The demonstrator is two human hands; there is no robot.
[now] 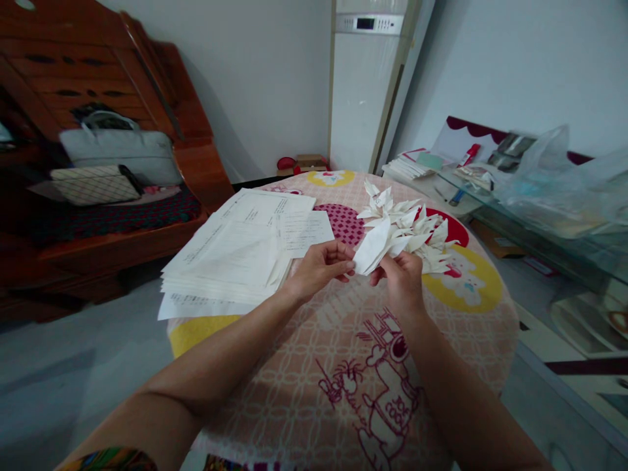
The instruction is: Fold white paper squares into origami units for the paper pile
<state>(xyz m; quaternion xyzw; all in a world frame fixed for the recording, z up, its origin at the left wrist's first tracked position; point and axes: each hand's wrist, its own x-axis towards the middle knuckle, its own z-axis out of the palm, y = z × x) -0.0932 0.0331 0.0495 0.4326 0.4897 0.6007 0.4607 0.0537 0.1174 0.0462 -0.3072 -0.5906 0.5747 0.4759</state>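
A folded piece of white paper (pixel 373 247), pointed at its upper end, is held between my two hands above the round table. My left hand (pixel 326 265) pinches its lower left edge with thumb and fingers. On the other side, my right hand (pixel 403 278) grips its lower right edge, the thumb on top. Right behind it lies a heap of folded white paper pieces (pixel 424 239) with pointed, petal-like tips. To the left, a thick stack of printed paper sheets (pixel 230 252) rests on the patterned tablecloth (pixel 314 392).
A wooden bench (pixel 191 163) with a grey bag (pixel 122 154) stands at left. Behind the table rises a white floor-standing air conditioner (pixel 363 98). Along the right runs a glass-topped cabinet (pixel 520 226) bearing a plastic bag (pixel 554 176) and a paper stack (pixel 409 163).
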